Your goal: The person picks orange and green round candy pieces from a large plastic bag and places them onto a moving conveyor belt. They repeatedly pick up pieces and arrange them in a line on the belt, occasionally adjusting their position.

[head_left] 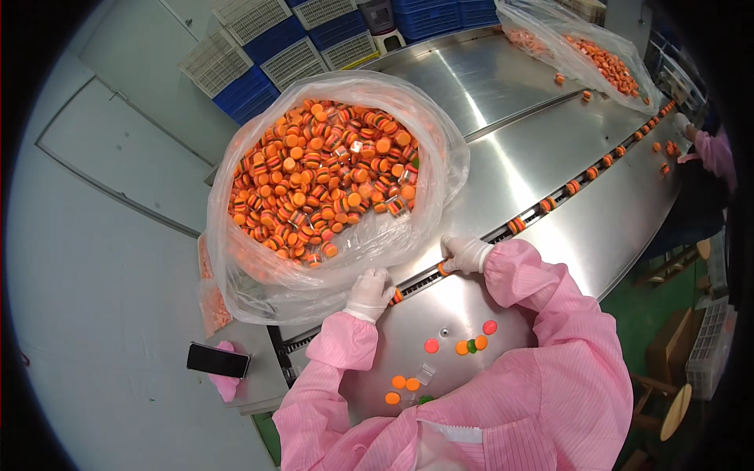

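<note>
My left hand [370,293], in a white glove, closes its fingers on a small burger-shaped candy [396,297] over the conveyor slot. It has orange ends with darker stripes between. Farther right along the same slot, my gloved right hand [466,255] pinches another orange burger-shaped candy, partly hidden by the fingers. A row of the same candies [547,205] sits spaced along the conveyor chain [416,278] toward the far right. Just beyond my left hand, a large clear plastic bag [444,149] stands open, heaped with these candies.
Loose orange, pink and green discs [432,345] and a clear wrapper piece [426,374] lie on the steel table [503,314] near me. A phone [218,360] rests at left. Another bag of candies [605,67] and a co-worker's pink sleeve [713,153] are far right; crates [287,63] stand behind.
</note>
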Demonstrator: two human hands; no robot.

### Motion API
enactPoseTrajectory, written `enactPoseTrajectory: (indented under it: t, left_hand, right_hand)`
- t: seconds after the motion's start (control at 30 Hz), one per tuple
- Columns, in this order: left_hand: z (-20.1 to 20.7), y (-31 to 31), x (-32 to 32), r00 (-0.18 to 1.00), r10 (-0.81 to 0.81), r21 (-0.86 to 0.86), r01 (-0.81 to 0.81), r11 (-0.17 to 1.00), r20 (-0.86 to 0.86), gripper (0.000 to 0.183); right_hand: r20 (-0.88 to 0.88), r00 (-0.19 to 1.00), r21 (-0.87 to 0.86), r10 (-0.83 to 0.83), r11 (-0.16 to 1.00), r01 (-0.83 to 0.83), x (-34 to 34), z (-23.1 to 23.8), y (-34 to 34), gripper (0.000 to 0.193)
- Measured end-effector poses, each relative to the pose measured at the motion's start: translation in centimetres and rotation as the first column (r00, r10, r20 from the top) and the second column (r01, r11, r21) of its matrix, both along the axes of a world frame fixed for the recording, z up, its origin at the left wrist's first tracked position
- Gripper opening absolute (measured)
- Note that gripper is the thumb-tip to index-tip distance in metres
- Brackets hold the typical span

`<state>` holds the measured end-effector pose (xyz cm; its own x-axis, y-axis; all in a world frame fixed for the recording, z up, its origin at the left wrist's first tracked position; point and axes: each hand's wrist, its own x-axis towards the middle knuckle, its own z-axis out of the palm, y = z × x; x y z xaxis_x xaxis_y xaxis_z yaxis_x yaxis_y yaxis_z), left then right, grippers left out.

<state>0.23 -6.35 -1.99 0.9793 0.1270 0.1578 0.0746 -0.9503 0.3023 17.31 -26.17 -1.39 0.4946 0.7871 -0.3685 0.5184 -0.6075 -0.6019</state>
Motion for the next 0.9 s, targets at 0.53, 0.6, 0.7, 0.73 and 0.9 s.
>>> enactPoseTrajectory:
  t: [0.53,0.6,0.7,0.73,0.9]
  left_hand:
    - [2.6,9.1,9.8,0.974,0.062,0.307,-0.128,0.943,0.216,0.016]
    - [4.3,7.2,7.6,0.966,0.072,0.269,-0.139,0.953,0.247,0.014]
    - [4.2,4.0,3.1,0.974,-0.076,0.134,0.047,0.990,0.215,0.012]
    - [4.2,1.8,1.5,0.980,-0.125,0.028,0.122,0.992,0.154,0.011]
    - [1.1,-1.1,-2.1,0.957,-0.109,-0.009,0.111,0.994,-0.268,0.009]
  right_hand:
    - [0.618,0.785,0.169,-0.027,0.981,-0.099,2.9,-0.2,14.5,0.018]
    - [0.647,0.762,0.246,-0.007,0.949,-0.199,2.3,0.5,13.8,0.015]
    - [0.764,0.639,0.465,-0.091,0.763,-0.448,-0.5,2.3,10.5,0.016]
    - [0.739,0.672,0.446,-0.035,0.773,-0.451,-1.5,2.2,8.4,0.019]
    - [0.638,0.745,0.382,0.195,0.759,-0.527,-3.3,-2.1,0.8,0.023]
